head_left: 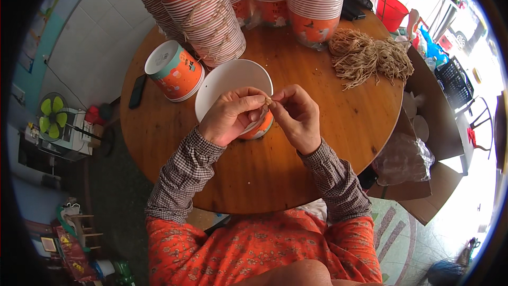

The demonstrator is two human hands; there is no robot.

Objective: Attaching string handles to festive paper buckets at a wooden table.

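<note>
In front of me an orange paper bucket (233,80) leans toward me, its white inside showing. At its near rim my left hand (237,112) and my right hand (297,119) meet, thumbs and forefingers pinched together. Between the fingertips is a small bit of tan cord (269,100); the rest of it is hidden. The left hand's other fingers curl over the bucket's rim side. Beyond the right hand lies a loose bundle of tan cords (370,58).
An upturned orange and green bucket (174,71) stands left on the round wooden table (349,122), near a dark phone (137,91). Tall stacks of nested buckets (209,21) line the far side, some wrapped in plastic. An open cardboard box (439,111) sits at the right.
</note>
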